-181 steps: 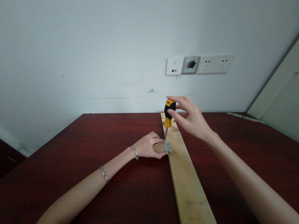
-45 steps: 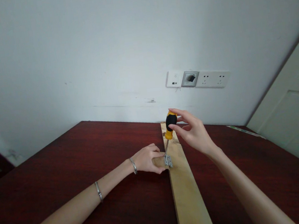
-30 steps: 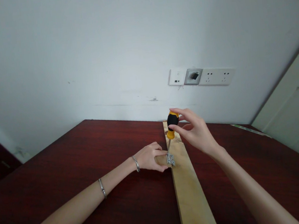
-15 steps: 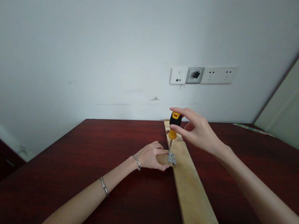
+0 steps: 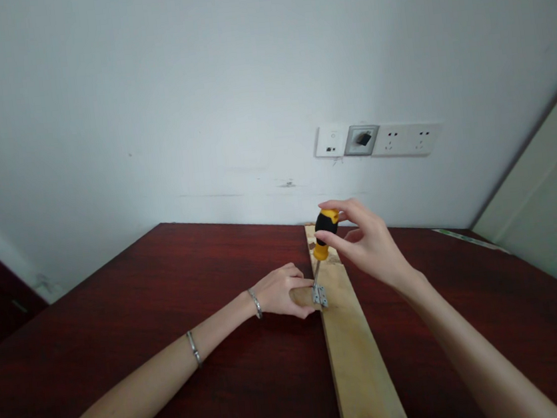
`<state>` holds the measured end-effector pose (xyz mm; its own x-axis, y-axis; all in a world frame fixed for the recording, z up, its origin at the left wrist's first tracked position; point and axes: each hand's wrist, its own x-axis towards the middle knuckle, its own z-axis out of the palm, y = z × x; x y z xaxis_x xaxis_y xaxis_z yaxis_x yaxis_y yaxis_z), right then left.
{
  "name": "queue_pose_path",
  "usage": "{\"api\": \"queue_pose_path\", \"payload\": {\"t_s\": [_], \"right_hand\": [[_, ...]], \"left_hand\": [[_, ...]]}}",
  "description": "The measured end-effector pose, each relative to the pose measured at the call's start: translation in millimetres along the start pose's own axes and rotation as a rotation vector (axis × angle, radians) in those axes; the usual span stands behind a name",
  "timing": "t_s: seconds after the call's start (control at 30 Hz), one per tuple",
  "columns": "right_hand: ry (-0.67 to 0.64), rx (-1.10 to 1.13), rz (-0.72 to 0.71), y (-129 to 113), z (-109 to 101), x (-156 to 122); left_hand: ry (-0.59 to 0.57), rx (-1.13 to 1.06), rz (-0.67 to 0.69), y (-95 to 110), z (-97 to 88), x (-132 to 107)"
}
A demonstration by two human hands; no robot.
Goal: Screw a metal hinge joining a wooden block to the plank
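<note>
**Screwdriver tip on hinge: tool axis leans far-right, plank runs near to far**

Obs. 1: The right hand (image 5: pixel 370 245) holds the screwdriver (image 5: pixel 324 233) by its yellow-and-black handle. The grip is closed on the handle with thumb and fingertips only, and the palm is off it. The wrist comes in from the near right.

Obs. 2: Tool axis. The handle is high, with the thin shaft running down from it toward the near left. The tip sits on the hinge (image 5: pixel 319 294). The tool is therefore close to upright but tilted, with its top leaning far and right of the tip. The hinge lies below the right grip, slightly nearer and to the left.

Obs. 3: The hinge is small and of bright metal. It sits at the left edge of the plank (image 5: pixel 351 355), toward the plank's far end. The plank lies flat on the dark red surface (image 5: pixel 171 328), its long axis running near to far. The hinge pin line seems to follow that edge, but it is too small to confirm.

Obs. 4: The left hand (image 5: pixel 278 291) rests on the surface just left of the plank. Its grip is closed around a small wooden block (image 5: pixel 300 296) that butts against the plank edge at the hinge. The thumb tip is touching or just beside the metal.

Obs. 5: The left hand is the nearer one to the hinge and works at surface level. The right hand is above it and reaches the hinge only through the tool. The hands are apart.

Obs. 6: A strip of wall sockets (image 5: pixel 380 141) is behind, well clear.
</note>
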<state>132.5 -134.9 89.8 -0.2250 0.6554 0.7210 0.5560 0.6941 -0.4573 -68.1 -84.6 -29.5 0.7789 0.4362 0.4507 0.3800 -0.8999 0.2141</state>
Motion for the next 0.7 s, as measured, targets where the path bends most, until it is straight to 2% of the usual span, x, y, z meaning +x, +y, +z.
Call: {"api": "queue_pose_path", "payload": {"t_s": [0.1,0.23,0.47,0.7], "right_hand": [[-0.048,0.061,0.046,-4,-3,0],[-0.108,0.062,0.017,-1,-5,0],[0.008,-0.008,0.011,5,3,1],[-0.041,0.097,0.035,6,2,1]], "left_hand": [[0.006,-0.011,0.010,-3,2.0,-1],[0.006,-0.015,0.024,-5,3.1,-1],[0.002,-0.007,0.013,-1,-0.2,0],[0.000,-0.009,0.023,-3,0.9,0]]}}
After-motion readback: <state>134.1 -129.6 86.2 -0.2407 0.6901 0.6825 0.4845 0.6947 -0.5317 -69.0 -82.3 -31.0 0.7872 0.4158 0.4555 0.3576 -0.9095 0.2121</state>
